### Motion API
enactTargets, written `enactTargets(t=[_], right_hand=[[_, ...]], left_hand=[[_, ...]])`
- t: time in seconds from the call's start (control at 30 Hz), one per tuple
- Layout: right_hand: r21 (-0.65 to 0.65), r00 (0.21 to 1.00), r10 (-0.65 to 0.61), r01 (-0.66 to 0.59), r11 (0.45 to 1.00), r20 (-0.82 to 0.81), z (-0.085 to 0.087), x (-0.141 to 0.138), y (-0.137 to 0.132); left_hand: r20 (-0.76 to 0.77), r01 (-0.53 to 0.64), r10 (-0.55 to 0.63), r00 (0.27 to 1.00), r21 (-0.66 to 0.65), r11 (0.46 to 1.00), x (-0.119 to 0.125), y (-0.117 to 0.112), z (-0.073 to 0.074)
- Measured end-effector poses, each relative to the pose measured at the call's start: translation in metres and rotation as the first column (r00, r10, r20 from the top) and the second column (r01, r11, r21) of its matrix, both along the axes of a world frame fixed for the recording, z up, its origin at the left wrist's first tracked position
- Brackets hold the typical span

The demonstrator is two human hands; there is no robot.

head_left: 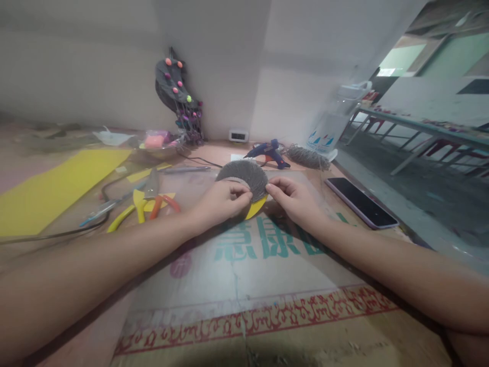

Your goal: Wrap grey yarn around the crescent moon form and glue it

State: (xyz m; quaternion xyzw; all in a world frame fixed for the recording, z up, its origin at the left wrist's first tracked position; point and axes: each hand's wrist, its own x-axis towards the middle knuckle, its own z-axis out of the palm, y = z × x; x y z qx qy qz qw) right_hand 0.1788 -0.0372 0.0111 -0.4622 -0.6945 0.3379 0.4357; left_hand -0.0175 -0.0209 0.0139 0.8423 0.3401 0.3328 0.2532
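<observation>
A crescent-like piece of yellow card [255, 208] is largely covered with rows of grey yarn [244, 172], and bare yellow shows along its lower right. My left hand [229, 198] lies over its lower left part, thumb and fingers pinched together at the inner edge of the yarn. At the right rim, my right hand [292, 199] has its thumb and forefinger closed on the edge of the piece. Whether a loose yarn end is between the fingers of either hand is too small to tell. The piece is just above the printed sheet [214, 285].
Left of my hands lie pliers [152, 186], orange-and-yellow-handled scissors [141, 209] and yellow card [64, 188]. Behind are a blue glue gun [267, 150], a small clock [239, 135], a yarn skein [309, 155] and a grey moon decoration [168, 86]. A phone [361, 201] lies right.
</observation>
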Motion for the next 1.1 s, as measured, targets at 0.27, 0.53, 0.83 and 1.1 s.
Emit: enactTargets(t=[0.27,0.53,0.83,1.1], right_hand=[[-0.021,0.999,-0.02,0.019,1.0,-0.034,0.0081,-0.0006,-0.0061],[-0.055,0.998,-0.031,0.028,0.998,-0.056,0.0071,-0.0011,-0.0051],[-0.041,0.998,-0.037,0.035,0.999,-0.041,0.0067,-0.0017,-0.0051],[-0.046,0.998,-0.023,0.02,0.999,-0.056,0.0065,-0.0018,-0.0048]], left_hand=[[0.052,-0.175,0.184,0.982,-0.137,0.975,-0.0017,0.0006,0.0005],[0.165,-0.166,0.204,0.965,-0.219,0.962,-0.0014,0.0037,-0.0025],[0.247,-0.126,0.216,0.945,-0.335,0.934,0.0016,-0.0024,0.0009],[0.298,-0.086,0.206,0.932,-0.37,0.925,0.0008,0.0032,-0.006]])
